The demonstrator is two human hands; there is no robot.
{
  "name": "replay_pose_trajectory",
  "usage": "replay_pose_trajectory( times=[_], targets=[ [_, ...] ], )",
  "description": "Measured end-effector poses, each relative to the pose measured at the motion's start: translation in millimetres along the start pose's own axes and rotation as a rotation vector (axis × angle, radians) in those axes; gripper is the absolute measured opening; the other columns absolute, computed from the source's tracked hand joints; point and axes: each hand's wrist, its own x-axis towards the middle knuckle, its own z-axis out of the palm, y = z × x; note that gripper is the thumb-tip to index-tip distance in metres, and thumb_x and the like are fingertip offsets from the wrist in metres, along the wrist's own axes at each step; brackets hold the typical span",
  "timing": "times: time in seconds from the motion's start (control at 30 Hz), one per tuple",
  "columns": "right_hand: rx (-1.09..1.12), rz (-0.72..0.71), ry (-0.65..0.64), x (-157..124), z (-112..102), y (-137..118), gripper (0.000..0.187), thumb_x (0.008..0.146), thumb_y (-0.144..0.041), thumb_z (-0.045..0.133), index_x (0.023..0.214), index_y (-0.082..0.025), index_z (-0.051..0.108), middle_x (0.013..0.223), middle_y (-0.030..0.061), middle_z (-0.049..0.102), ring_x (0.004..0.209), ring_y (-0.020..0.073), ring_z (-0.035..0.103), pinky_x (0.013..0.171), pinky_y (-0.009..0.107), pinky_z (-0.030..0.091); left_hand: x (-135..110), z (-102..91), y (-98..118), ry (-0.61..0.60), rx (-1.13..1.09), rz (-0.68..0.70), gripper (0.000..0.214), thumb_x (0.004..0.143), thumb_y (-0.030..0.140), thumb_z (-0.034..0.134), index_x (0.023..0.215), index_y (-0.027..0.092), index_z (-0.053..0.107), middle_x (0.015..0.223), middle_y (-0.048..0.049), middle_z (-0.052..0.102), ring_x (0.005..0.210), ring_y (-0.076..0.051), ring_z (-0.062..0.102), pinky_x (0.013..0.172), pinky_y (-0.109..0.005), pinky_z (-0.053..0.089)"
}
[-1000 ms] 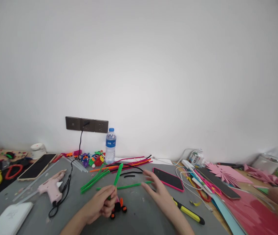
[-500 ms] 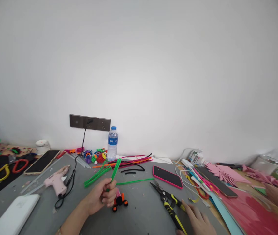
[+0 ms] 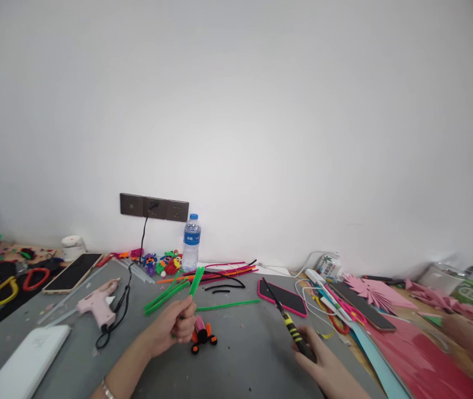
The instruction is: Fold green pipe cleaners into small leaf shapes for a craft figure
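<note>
My left hand (image 3: 179,322) is closed around a few green pipe cleaners (image 3: 196,281), whose upper ends stick up from the fist. Below and to its right sits a small pipe-cleaner figure (image 3: 203,334) in pink, black and orange. In my right hand (image 3: 319,354) is a pair of long-nosed pliers (image 3: 293,331) with black and yellow handles, raised and seen edge-on, tip pointing away. Behind the left fist lie more green pipe cleaners (image 3: 165,297) and one long green pipe cleaner (image 3: 230,305) on the grey mat (image 3: 228,366).
A pink glue gun (image 3: 97,305), white power bank (image 3: 28,363) and phone (image 3: 73,272) lie left. Behind stand a water bottle (image 3: 192,244) and colourful pipe-cleaner figures (image 3: 167,263). A pink-edged phone (image 3: 288,299) and red sheet (image 3: 419,354) lie right. Other people's hands show at both sides.
My right hand has picked up the pliers, which lay on the mat before, and turned them edge-on. My left hand keeps its green pipe cleaners in nearly the same place.
</note>
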Motion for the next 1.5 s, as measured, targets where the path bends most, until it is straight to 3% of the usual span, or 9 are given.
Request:
replay_pose_trajectory(
  times=[0.17,0.3,0.43,0.53,0.73,0.87,1.17,1.3,1.5],
  targets=[
    [0.892,-0.02,-0.609,-15,17,-44,0.045,0.074,-0.054,0.055,0.102,-0.02,0.062,0.1,0.0127,0.068,0.09,0.0282,0.065,0.084,0.039,0.047,-1,-1.8,-2,-0.06,0.049,-0.084,0.055,0.079,0.062,0.059,0.056,0.022,0.029,0.04,0.0134,0.02,0.037,-0.006,0.008,0.04,-0.022,0.015],
    [1.101,0.092,-0.853,-20,37,-66,0.044,0.074,-0.055,0.059,0.095,-0.018,0.066,0.096,0.0126,0.068,0.087,0.0255,0.066,0.08,0.034,0.047,-2,-1.0,-4,-0.062,0.053,-0.108,0.054,0.078,0.063,0.059,0.057,0.022,0.031,0.039,0.0132,0.022,0.036,-0.006,0.011,0.039,-0.022,0.014],
    [1.074,0.154,-0.839,-24,44,-71,0.044,0.069,-0.056,0.067,0.095,-0.02,0.067,0.1,0.0112,0.069,0.094,0.028,0.063,0.086,0.034,0.045,-3,-0.4,-4,-0.065,0.061,-0.108,0.055,0.078,0.064,0.058,0.056,0.022,0.03,0.038,0.0132,0.022,0.036,-0.006,0.011,0.04,-0.023,0.014],
    [1.067,0.131,-0.864,-25,48,-71,0.047,0.075,-0.058,0.059,0.098,-0.017,0.065,0.098,0.0127,0.068,0.096,0.0273,0.063,0.087,0.033,0.043,-3,-0.6,-4,-0.077,0.066,-0.115,0.055,0.078,0.064,0.058,0.056,0.022,0.029,0.038,0.0133,0.021,0.036,-0.006,0.01,0.04,-0.023,0.013],
    [1.082,0.077,-1.024,-11,59,-68,0.049,0.075,-0.054,0.053,0.091,-0.01,0.065,0.083,0.0132,0.068,0.073,0.0184,0.062,0.07,0.024,0.041,-3,0.5,-4,-0.104,0.102,-0.152,0.054,0.079,0.065,0.056,0.057,0.022,0.03,0.038,0.0129,0.023,0.035,-0.006,0.012,0.04,-0.023,0.014],
    [1.031,-0.014,-1.098,-4,59,-68,0.053,0.075,-0.057,0.05,0.093,-0.009,0.064,0.079,0.014,0.067,0.075,0.0221,0.063,0.074,0.029,0.041,-5,1.4,-3,-0.131,0.111,-0.153,0.054,0.08,0.064,0.055,0.057,0.022,0.031,0.038,0.0129,0.022,0.035,-0.006,0.012,0.039,-0.023,0.014],
    [0.97,0.054,-1.137,5,58,-73,0.051,0.072,-0.057,0.056,0.096,-0.012,0.061,0.075,0.01,0.065,0.074,0.0231,0.063,0.071,0.031,0.044,-9,5.1,-2,-0.178,0.186,-0.235,0.052,0.079,0.064,0.057,0.058,0.022,0.034,0.038,0.0135,0.021,0.035,-0.005,0.011,0.04,-0.023,0.015],
    [1.04,0.03,-1.094,5,61,-67,0.047,0.074,-0.054,0.06,0.096,-0.012,0.059,0.064,0.0048,0.06,0.062,0.0186,0.06,0.064,0.028,0.044,-10,6.7,0,-0.16,0.209,-0.223,0.053,0.077,0.066,0.058,0.058,0.022,0.034,0.038,0.0135,0.023,0.035,-0.006,0.013,0.041,-0.023,0.015],
    [1.045,0.047,-0.879,-5,73,-52,0.042,0.075,-0.044,0.068,0.097,-0.01,0.057,0.064,0.005,0.06,0.053,0.0127,0.054,0.055,0.023,0.039,-11,7.9,1,-0.165,0.232,-0.213,0.052,0.08,0.063,0.056,0.057,0.022,0.034,0.038,0.0135,0.021,0.035,-0.006,0.013,0.042,-0.023,0.018]
  ],
)
